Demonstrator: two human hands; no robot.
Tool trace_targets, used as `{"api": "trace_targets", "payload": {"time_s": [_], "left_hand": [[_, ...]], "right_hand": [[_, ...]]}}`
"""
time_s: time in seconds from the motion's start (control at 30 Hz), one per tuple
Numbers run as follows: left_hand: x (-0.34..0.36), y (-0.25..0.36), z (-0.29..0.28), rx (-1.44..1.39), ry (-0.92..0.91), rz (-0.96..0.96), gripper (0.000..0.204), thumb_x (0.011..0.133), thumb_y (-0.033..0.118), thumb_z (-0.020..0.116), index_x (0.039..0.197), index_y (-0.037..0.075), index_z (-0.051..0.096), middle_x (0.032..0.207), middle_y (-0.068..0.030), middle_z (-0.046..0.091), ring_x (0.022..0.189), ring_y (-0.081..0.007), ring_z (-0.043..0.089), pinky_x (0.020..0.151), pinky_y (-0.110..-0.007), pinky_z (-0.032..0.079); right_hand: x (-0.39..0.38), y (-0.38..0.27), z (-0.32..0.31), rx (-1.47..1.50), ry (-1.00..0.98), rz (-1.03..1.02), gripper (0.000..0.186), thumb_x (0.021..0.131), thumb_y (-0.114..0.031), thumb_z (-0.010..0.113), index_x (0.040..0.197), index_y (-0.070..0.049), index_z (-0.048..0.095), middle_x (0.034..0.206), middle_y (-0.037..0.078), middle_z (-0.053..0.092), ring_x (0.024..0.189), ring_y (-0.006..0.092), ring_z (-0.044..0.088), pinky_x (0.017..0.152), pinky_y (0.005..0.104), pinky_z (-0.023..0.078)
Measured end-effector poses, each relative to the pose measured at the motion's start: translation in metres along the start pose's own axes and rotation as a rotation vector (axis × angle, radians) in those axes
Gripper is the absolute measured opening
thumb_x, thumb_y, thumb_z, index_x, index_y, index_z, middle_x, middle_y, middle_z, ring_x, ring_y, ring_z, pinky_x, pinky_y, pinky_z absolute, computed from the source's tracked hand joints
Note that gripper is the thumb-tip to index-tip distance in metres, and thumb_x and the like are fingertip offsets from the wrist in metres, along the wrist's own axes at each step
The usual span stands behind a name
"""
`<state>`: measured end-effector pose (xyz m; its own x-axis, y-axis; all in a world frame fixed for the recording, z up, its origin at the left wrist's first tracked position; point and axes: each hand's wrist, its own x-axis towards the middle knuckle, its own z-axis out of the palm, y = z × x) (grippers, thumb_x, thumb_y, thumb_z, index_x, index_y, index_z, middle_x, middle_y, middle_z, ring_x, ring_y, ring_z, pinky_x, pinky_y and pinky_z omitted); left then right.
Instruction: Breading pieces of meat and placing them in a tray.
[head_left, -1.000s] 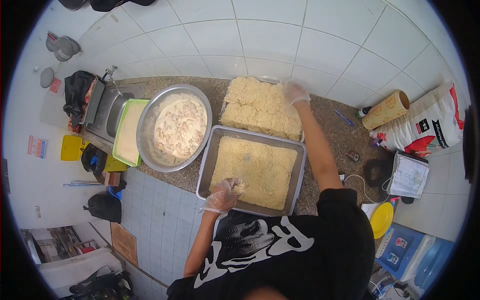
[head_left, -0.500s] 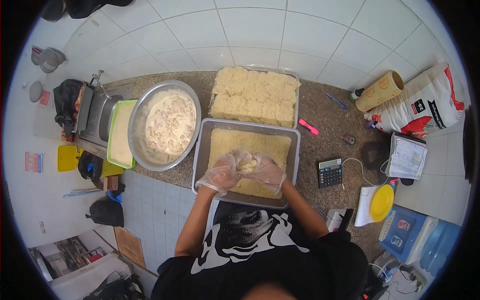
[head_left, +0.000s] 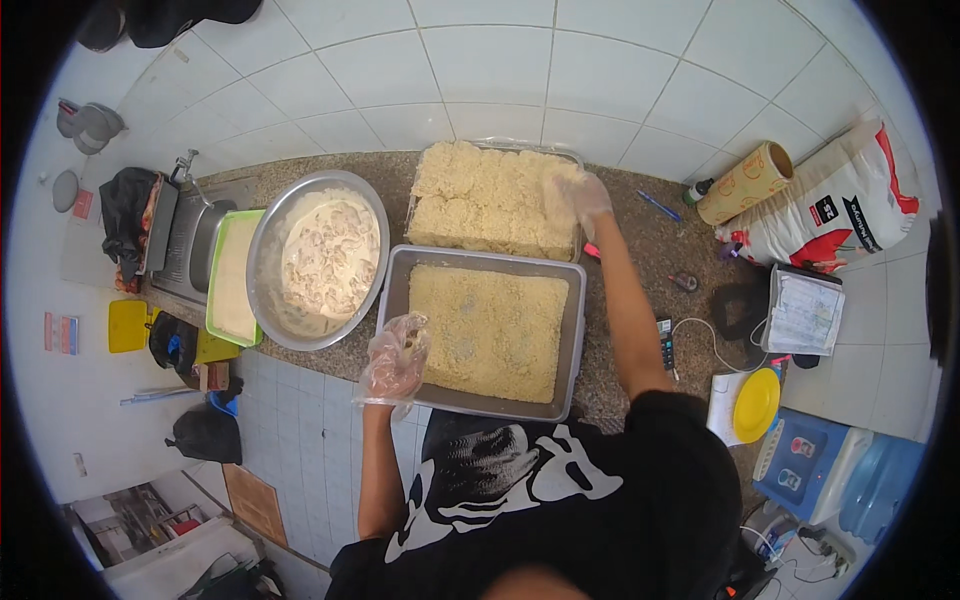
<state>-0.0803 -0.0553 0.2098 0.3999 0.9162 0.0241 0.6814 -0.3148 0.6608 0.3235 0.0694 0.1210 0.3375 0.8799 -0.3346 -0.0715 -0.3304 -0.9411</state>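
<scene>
The gloved left hand (head_left: 393, 362) was half-curled at the left edge of a grey crumb tub (head_left: 490, 404); the right hand (head_left: 582, 196) touched crumb-coated pieces (head_left: 480, 195) beyond it, but neither grip could be told. Rightward of both sat a printed red-and-white sack (head_left: 835, 210).

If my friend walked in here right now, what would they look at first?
Probably the big metal bowl of creamy, lumpy mix, left of the middle. Next might come the gray tray of pale crumbs in the center, with the gloved left hand at its left edge. Behind it, near the wall, crumb-covered pieces sit in rows, with the gloved right hand at their right end.
</scene>
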Motion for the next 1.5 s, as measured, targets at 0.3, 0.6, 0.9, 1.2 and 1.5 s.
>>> {"api": "trace_targets", "payload": {"time_s": [0.3, 0.6, 0.9, 1.2, 1.5], "left_hand": [[-0.016, -0.009, 0.006, -0.166, 0.031, -0.223, 0.032, 0.085, 0.014, 0.062, 0.115, 0.005, 0.059, 0.110, -0.0157, 0.061, 0.100, -0.0304, 0.061, 0.082, -0.036, 0.051], [-0.035, -0.053, 0.003, -0.103, 0.137, -0.066, 0.033, 0.084, 0.016, 0.060, 0.115, 0.004, 0.058, 0.112, -0.0179, 0.061, 0.102, -0.0336, 0.060, 0.082, -0.039, 0.051], [-0.030, -0.100, -0.038, -0.134, 0.143, -0.196, 0.028, 0.090, 0.021, 0.056, 0.111, 0.004, 0.063, 0.106, -0.0195, 0.064, 0.097, -0.0359, 0.061, 0.085, -0.041, 0.048], [-0.021, -0.166, -0.120, -0.106, 0.206, -0.399, 0.030, 0.087, 0.019, 0.058, 0.112, 0.005, 0.062, 0.101, -0.0225, 0.063, 0.094, -0.0364, 0.062, 0.082, -0.043, 0.048], [0.054, -0.274, -0.173, 0.014, 0.205, -0.475, 0.033, 0.084, 0.016, 0.057, 0.114, 0.004, 0.056, 0.101, -0.0245, 0.060, 0.098, -0.0418, 0.057, 0.088, -0.047, 0.045]], "right_hand": [[0.122, 0.073, -0.020, -0.769, 0.547, -0.156, 0.062, 0.078, -0.047, 0.069, 0.120, -0.003, 0.059, 0.113, 0.018, 0.065, 0.109, 0.0343, 0.059, 0.094, 0.0376, 0.045], [0.101, 0.066, -0.006, -1.227, 0.443, -0.317, 0.039, 0.085, -0.036, 0.059, 0.110, -0.007, 0.063, 0.103, 0.019, 0.066, 0.096, 0.0357, 0.064, 0.081, 0.0440, 0.050], [0.085, -0.015, 0.066, -1.496, 0.163, -0.799, 0.029, 0.093, -0.022, 0.045, 0.114, -0.011, 0.061, 0.099, 0.016, 0.066, 0.088, 0.0322, 0.064, 0.076, 0.0436, 0.051], [-0.040, 0.002, 0.436, -1.293, -0.723, -0.561, 0.039, 0.095, -0.036, 0.045, 0.122, -0.010, 0.054, 0.116, 0.015, 0.059, 0.110, 0.0305, 0.054, 0.096, 0.0440, 0.040], [0.101, 0.181, 0.511, -0.939, -0.855, -0.636, 0.036, 0.092, -0.025, 0.042, 0.122, -0.012, 0.055, 0.127, 0.012, 0.056, 0.121, 0.0278, 0.050, 0.100, 0.0393, 0.041]]}}
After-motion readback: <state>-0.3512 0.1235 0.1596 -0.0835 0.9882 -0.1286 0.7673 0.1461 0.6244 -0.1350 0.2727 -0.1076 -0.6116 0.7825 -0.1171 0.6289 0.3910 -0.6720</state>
